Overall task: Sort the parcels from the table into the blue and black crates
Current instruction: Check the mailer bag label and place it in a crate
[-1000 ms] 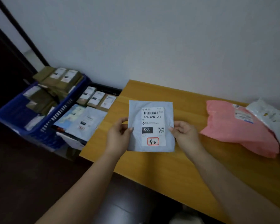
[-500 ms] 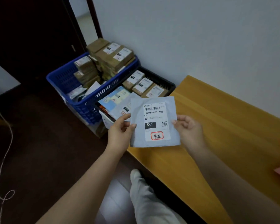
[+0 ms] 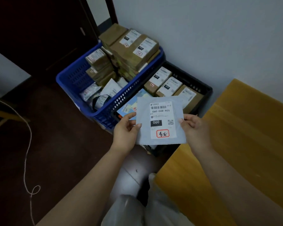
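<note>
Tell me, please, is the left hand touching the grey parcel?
Touching: the head view shows the left hand pinching the grey parcel at its left edge.

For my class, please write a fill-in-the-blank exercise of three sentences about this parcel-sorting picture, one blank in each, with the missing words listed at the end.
1. Both the left hand and the right hand hold one flat white parcel whose label shows the big number ____.
2. The tall stack of brown parcels stands in the ____ crate.
3. The black crate stands between the blue crate and the ____ table.

Missing words: 060; blue; yellow
</note>
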`<action>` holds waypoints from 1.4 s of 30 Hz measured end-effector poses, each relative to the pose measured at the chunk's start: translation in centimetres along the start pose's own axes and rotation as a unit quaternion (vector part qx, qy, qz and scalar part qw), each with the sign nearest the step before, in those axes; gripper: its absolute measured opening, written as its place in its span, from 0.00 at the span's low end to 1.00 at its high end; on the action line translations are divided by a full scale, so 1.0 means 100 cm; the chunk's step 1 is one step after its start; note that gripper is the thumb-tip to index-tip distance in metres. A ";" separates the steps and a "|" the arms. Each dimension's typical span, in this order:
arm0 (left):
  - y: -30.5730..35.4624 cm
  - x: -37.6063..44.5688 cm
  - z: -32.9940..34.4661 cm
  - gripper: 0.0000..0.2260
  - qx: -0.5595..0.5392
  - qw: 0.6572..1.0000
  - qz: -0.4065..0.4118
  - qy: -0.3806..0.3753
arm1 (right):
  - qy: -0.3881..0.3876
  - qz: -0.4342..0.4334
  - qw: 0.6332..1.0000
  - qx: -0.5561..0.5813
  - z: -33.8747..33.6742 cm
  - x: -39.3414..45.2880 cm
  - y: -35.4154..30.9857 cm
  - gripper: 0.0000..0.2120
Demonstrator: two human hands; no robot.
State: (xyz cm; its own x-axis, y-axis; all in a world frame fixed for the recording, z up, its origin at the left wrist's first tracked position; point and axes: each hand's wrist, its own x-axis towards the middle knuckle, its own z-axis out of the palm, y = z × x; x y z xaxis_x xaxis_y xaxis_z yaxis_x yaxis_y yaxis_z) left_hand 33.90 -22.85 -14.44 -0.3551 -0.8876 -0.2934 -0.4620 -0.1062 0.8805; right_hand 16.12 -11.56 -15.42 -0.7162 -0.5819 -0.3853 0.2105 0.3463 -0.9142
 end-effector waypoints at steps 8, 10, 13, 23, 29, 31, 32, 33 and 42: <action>-0.014 0.066 0.009 0.17 0.054 0.988 -0.109 -0.095 | 0.033 0.120 0.991 -0.040 0.019 0.032 0.018 0.06; -0.021 0.083 0.013 0.16 0.079 0.980 -0.126 -0.133 | 0.037 0.148 0.986 -0.069 0.025 0.037 0.024 0.03; -0.030 0.112 0.010 0.16 0.116 0.965 -0.134 -0.196 | 0.035 0.179 0.972 -0.147 0.043 0.046 0.036 0.07; -0.056 0.227 -0.025 0.21 0.252 0.918 -0.077 -0.296 | 0.002 0.191 0.954 -0.233 0.157 0.090 0.049 0.26; -0.062 0.259 -0.036 0.26 0.330 0.868 -0.015 -0.370 | -0.026 0.216 0.938 -0.269 0.179 0.098 0.062 0.28; -0.062 0.265 -0.038 0.26 0.346 0.858 0.000 -0.381 | -0.015 0.220 0.935 -0.277 0.179 0.095 0.058 0.25; -0.059 0.267 -0.038 0.25 0.350 0.854 0.009 -0.386 | -0.006 0.219 0.934 -0.281 0.178 0.093 0.055 0.24; -0.054 0.267 -0.038 0.25 0.351 0.851 0.021 -0.391 | 0.005 0.217 0.933 -0.286 0.176 0.091 0.052 0.24; 0.015 0.236 -0.004 0.16 0.267 0.858 0.172 -0.404 | 0.138 0.158 0.951 -0.227 0.139 0.067 0.006 0.22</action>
State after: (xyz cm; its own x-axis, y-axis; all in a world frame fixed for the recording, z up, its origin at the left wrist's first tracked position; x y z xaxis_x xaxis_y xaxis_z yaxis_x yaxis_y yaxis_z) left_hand 25.08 -44.15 -19.90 -0.8928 -0.2009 -0.4031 -0.4465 0.5123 0.7336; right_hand 20.70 -25.48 -20.26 -0.8249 -0.2024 -0.5278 0.1806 0.7904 -0.5853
